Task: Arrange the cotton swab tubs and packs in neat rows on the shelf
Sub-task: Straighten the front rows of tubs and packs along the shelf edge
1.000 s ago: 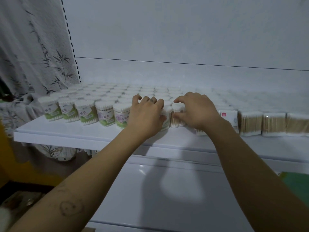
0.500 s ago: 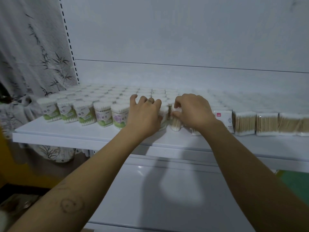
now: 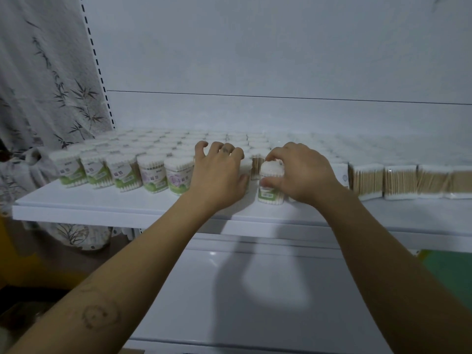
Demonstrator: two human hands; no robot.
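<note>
Rows of round cotton swab tubs (image 3: 150,175) with green labels fill the left half of the white shelf (image 3: 102,203). Flat clear packs of wooden-stick swabs (image 3: 401,181) line the right half. My right hand (image 3: 304,175) grips one tub (image 3: 270,187) that stands a little forward of the front row, near the shelf's front edge. My left hand (image 3: 219,172) lies over the front-row tub beside it, fingers spread on top, thumb at its side. That tub is mostly hidden under the hand.
A white back panel (image 3: 255,60) rises behind the shelf. A lower white shelf (image 3: 229,290) juts out below. A bamboo-print curtain (image 3: 43,85) hangs at the left, beside the perforated upright. A green patch of floor (image 3: 449,272) shows at the lower right.
My right hand has pulled one tub forward out of the front row toward the shelf edge. My left hand has stayed on the neighbouring tub.
</note>
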